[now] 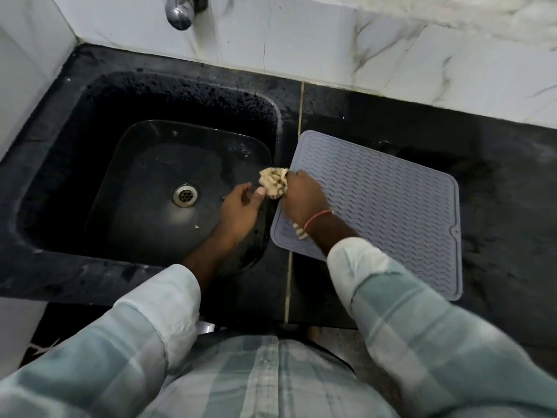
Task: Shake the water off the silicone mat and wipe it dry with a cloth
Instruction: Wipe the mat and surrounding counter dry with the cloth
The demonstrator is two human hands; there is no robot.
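A grey silicone mat (388,206) with wavy ridges lies flat on the black counter, right of the sink, its left corner reaching the sink's rim. My right hand (303,196) rests over the mat's left edge, closed around a crumpled beige cloth (273,184); a strip of the cloth hangs out under the wrist. My left hand (241,205) hovers over the sink's right side, fingers loosely apart, its thumb close to the cloth, holding nothing.
The black sink (75,152) has a metal drain (185,194) in its basin and a chrome tap (180,9) above it. The black stone counter (497,182) looks wet around the mat. White marble tiles (331,37) rise behind.
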